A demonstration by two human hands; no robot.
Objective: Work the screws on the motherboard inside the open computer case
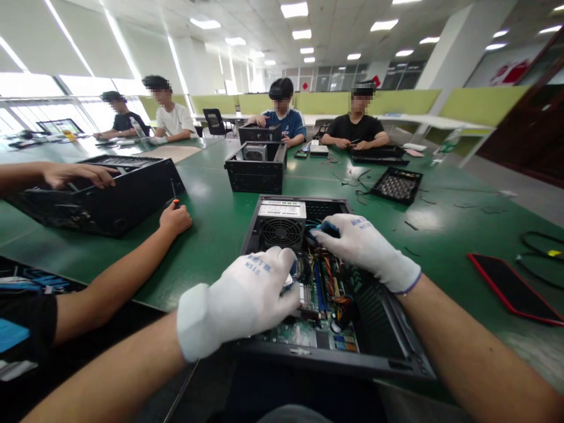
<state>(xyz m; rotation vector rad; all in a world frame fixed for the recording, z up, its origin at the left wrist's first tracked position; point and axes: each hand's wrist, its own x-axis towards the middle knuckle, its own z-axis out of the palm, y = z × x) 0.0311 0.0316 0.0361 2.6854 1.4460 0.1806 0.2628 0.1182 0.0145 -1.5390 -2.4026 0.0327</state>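
Observation:
An open black computer case (308,352) lies on its side in front of me. My left hand (259,288), in a white glove, reaches over the motherboard (295,335). Its fingers are curled beside the cooler area, and whatever they grip is hidden. My right hand (352,241), gloved too, is bent closed just right of the power supply (282,226), near some cables. Blue and dark patches show under its fingers, and I cannot make out what it holds. Coloured wires (328,279) run across the board between my hands.
At left, a co-worker's hand (176,218) holds a screwdriver (173,189) beside another case (110,200). A further case (256,170) stands ahead. To the right lie a black panel (396,185), loose cables and a red-edged black tablet-like object (513,288). Several people sit around the table.

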